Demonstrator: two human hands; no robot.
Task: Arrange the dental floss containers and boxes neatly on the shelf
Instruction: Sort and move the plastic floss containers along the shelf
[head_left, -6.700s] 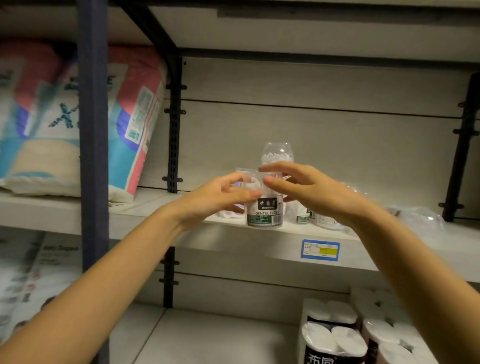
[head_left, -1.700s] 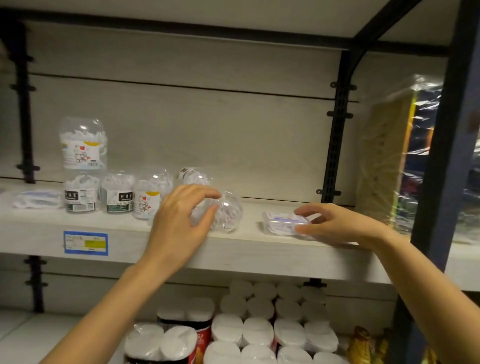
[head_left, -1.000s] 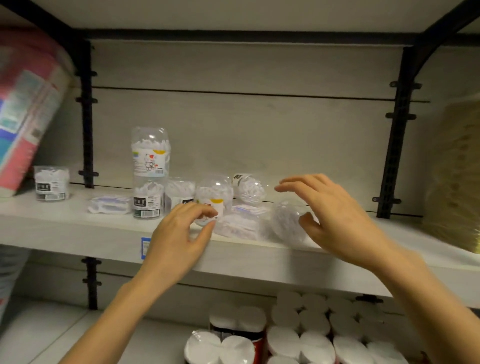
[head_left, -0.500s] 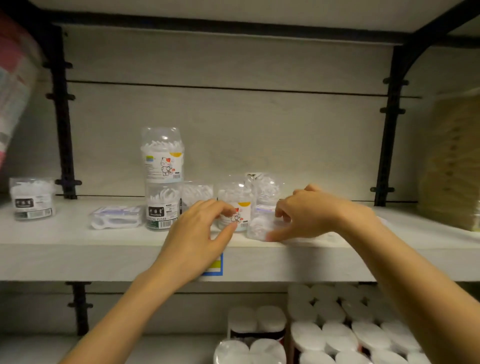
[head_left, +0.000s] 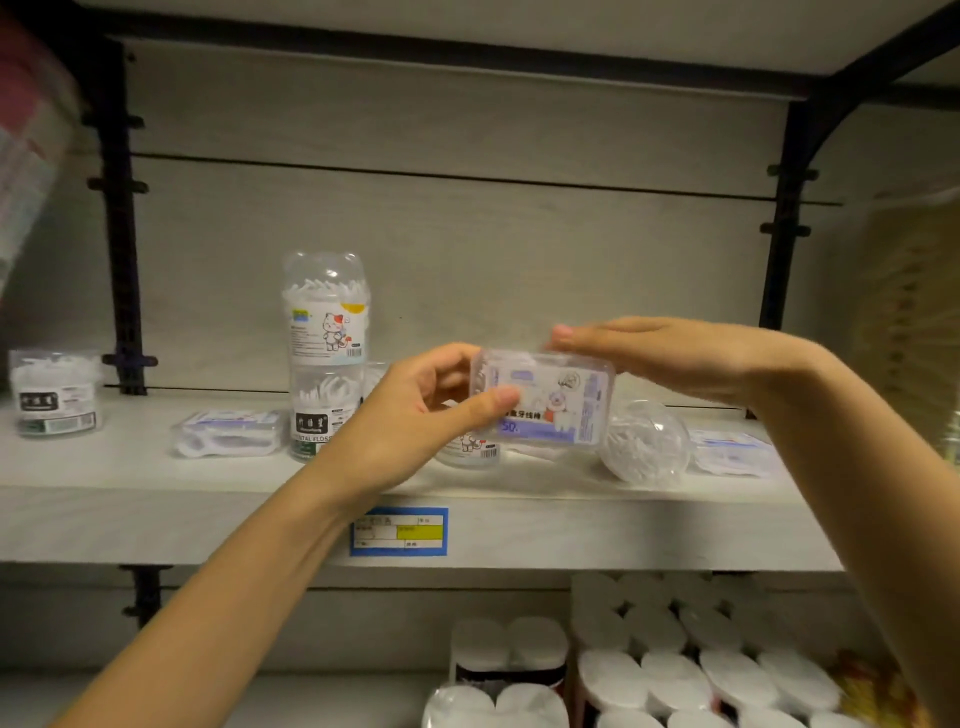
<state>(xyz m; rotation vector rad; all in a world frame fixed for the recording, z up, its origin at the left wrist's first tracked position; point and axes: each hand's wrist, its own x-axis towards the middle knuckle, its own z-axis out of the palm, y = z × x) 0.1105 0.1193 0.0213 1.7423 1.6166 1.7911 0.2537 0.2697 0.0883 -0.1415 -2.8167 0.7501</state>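
Now your left hand (head_left: 415, 421) pinches a clear rectangular plastic floss box with a purple label (head_left: 558, 410), thumb on its face, held just above the pale wooden shelf (head_left: 130, 509). Your right hand (head_left: 675, 358) lies flat, fingers straight, along its top edge. Set it down level, label outward, beside the flat clear box (head_left: 226, 434), clear of the stacked clear jars (head_left: 324, 353).

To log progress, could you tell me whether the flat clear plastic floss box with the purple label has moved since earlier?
Yes, up off the white shelf board: the left hand pinches the box above it.
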